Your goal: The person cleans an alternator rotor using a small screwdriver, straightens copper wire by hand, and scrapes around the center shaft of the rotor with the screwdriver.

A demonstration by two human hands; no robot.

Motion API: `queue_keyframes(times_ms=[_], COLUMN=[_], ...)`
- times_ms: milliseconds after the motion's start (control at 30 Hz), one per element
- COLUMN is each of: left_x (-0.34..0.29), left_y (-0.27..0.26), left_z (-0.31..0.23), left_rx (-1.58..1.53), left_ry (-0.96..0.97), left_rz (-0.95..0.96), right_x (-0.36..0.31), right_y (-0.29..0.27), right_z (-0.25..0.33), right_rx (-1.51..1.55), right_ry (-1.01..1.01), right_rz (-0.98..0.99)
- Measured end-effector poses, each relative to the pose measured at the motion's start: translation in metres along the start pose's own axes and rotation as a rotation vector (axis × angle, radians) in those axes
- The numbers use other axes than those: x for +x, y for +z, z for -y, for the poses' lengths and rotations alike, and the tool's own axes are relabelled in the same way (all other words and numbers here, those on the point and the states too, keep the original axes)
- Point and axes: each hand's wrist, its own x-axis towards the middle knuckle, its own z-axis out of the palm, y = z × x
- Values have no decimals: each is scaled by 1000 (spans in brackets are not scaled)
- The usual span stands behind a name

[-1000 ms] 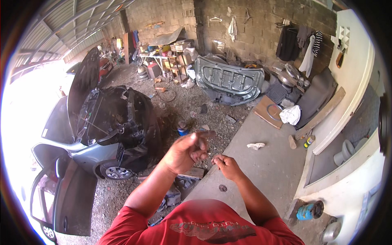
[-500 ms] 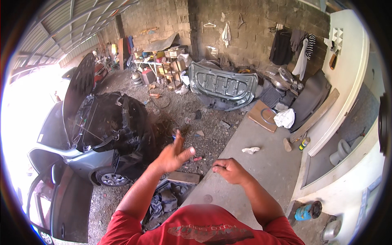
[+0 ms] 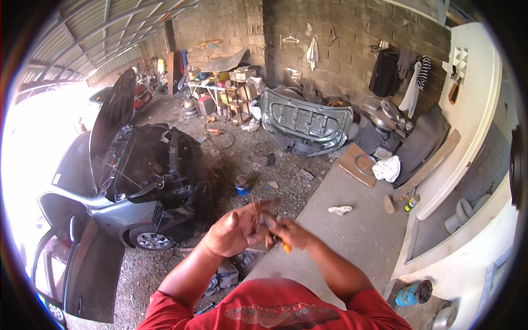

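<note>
My two hands meet in front of my chest, above the border between gravel and concrete. My left hand point(image 3: 234, 231) has its thumb raised and its fingers stretched toward the right, partly blurred; it appears to hold nothing. Close against those fingers, my right hand point(image 3: 297, 234) is closed on a small thing with an orange end point(image 3: 287, 248) poking out below the fist. The rest of that thing is hidden by the fingers, so its kind cannot be made out.
At left stands a grey car point(image 3: 121, 220) with its hood up, front stripped and door open. A blue can point(image 3: 242, 188) sits on the gravel. Beyond lies a loose trunk lid point(image 3: 308, 121). A white rag point(image 3: 340, 210) lies on the concrete walkway point(image 3: 324, 247), beside a doorway.
My left hand has turned and moved down toward my right hand, so they now meet. My right hand has shifted slightly left and turned, showing the orange end. The view has shifted slightly.
</note>
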Motion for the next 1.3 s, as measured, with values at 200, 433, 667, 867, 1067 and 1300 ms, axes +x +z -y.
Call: queue_keyframes(times_ms=[200,433,667,867,1067,1300], left_x=[1,-15,-25,17,6,-5], left_y=[-59,-86,-5,-14,-45,2], left_z=[-22,13,-8,-51,-45,-7], left_rx=[285,1230,186,151,1613,794], left_ry=[298,-226,-250,318,-188,-179], left_rz=[-419,-495,111,-138,-579,225], right_x=[-13,-27,-3,5,-23,-15], right_y=[36,-3,-48,15,-11,-68], right_z=[-47,97,135,15,58,170], right_rx=[-194,-727,-541,-279,-704,-886], right_ry=[155,-310,-184,292,-126,-159], right_rz=[-12,-129,-88,51,-128,-138])
